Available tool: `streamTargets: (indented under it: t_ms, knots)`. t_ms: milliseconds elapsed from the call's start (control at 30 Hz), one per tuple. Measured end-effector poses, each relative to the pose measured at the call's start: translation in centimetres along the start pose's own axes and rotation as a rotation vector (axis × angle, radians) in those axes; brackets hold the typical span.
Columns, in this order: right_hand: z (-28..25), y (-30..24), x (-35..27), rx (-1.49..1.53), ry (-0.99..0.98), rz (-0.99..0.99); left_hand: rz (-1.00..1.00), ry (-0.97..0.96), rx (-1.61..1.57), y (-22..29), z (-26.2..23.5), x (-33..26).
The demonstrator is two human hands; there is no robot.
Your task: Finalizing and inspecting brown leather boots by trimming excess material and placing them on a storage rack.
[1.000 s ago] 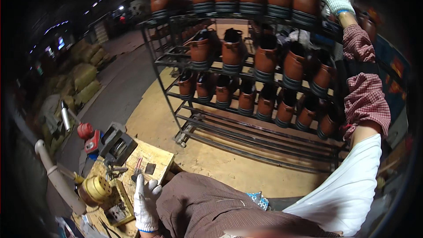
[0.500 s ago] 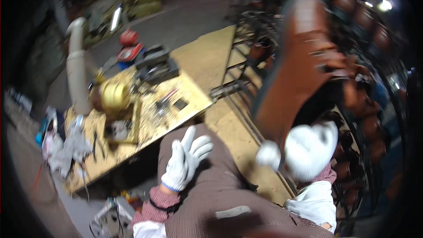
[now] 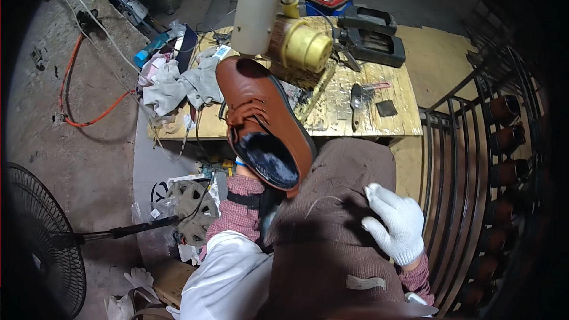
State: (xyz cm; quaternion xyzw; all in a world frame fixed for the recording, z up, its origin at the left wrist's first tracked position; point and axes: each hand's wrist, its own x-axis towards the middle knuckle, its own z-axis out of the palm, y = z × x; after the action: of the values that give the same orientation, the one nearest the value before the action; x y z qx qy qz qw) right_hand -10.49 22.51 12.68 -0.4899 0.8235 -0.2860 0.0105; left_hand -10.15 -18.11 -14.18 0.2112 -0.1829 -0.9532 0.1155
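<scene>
Far left: a black floor fan (image 3: 41, 249) stands on the concrete, with an orange cable (image 3: 89, 112) looping beyond it, both well apart from the work. On the left part of the plywood bench (image 3: 409, 112) lies a heap of grey rags (image 3: 178, 86). Centre: the brown leather shoe (image 3: 264, 121) is held up over the lap, toe toward the bench, opening toward the camera, dark lining visible. The left hand is hidden behind the shoe; only the checked sleeve (image 3: 240, 210) shows below the heel, so the grip cannot be told, though the shoe evidently rests on it. Just behind the toe sits a yellow round-headed machine (image 3: 302, 44) under a pale duct (image 3: 258, 0). Judgement: to present the shoe well, keep the sole steady and the laces clear of the rotating head. Right: the right hand (image 3: 394, 225), in a white glove, lies flat and loosely spread on the brown trouser knee (image 3: 332, 213), holding nothing. Far right: a metal rack (image 3: 468, 142) with more brown shoes.
</scene>
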Motion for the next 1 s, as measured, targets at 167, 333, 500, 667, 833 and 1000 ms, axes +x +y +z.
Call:
streamTargets:
  t_ms: [167,333,500,667,833,1000]
  knots:
    - [1.3,1.2,-3.2,-0.013,0.029,0.150,0.098,-0.046,-0.128,1.5,3.6,-6.2]
    - [2.3,2.2,-3.9,-0.008,0.011,0.242,0.111,-0.431,-0.322,2.8,8.6,-9.0]
    - [2.3,2.9,-2.7,0.010,-0.044,0.265,0.241,-0.332,-0.148,1.6,9.1,-11.0]
    - [3.1,3.5,-1.6,0.009,0.020,0.187,0.292,-0.122,0.078,-0.1,12.5,-13.6]
    - [3.4,3.4,-1.4,0.023,-0.003,0.155,0.243,0.099,0.215,1.3,14.8,-12.4]
    - [3.9,3.4,-3.0,0.011,0.018,0.252,0.343,0.103,0.238,3.0,17.0,-11.2]
